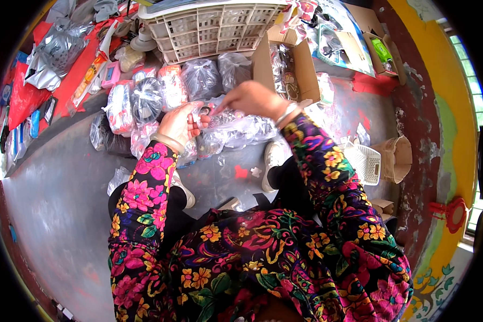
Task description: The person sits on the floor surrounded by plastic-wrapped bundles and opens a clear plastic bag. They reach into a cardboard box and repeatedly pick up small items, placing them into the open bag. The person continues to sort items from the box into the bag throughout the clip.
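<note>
Mostly hidden inside the fingers, a small item in clear plastic wrap (205,111) sits between the two hands, too small and too glossy to identify; only a pale scrap with a dark spot shows. The left hand (180,124) is curled narrow around its near end, thumb and fingertips pinching it, a bangle at the wrist. The right hand (250,99) reaches in from the other side, palm down and fingers bent, its fingertips meeting the same wrap; how tightly it grips cannot be told, since the back of the hand covers the fingers. Just below both hands lies a heap of clear plastic packets (236,131) on the grey floor (59,198), their contents lost in glare. Beyond the left hand stand several bulging clear bags (147,99) of red, white and dark goods, blurred by the lens. Beyond the right hand an open cardboard box (300,67) holds more shiny packets, and farther up a white plastic crate (209,29) is cut off by the rim. Out past the right wrist a small white basket (365,163) and a brown paper tub (396,158) rest by the wall.
</note>
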Demonstrator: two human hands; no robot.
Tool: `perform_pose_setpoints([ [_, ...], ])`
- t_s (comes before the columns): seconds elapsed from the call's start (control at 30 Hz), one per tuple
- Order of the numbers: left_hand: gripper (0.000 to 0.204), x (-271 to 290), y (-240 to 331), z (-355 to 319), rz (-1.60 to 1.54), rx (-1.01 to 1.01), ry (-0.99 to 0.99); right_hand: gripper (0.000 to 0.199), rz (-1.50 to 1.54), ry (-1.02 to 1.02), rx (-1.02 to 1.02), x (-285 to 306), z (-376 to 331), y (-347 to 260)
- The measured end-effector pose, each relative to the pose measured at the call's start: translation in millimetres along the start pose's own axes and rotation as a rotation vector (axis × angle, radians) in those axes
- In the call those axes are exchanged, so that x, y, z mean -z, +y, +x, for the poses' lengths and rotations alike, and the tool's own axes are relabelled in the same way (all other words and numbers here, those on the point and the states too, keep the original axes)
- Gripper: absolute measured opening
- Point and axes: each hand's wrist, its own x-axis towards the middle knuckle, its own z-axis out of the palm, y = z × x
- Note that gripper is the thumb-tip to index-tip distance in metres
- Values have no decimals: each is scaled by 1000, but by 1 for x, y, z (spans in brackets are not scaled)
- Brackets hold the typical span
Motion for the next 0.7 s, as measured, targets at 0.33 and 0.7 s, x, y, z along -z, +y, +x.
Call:
perform_pose_setpoints([
  [0.33, 30, -7, 3, -5, 14, 24, 77, 21, -370, -7, -169, -82, 34, 28],
  [0.7, 33, -7, 6, -8, 9, 36, 63, 19, -76, -76, -86, 7, 26, 5],
])
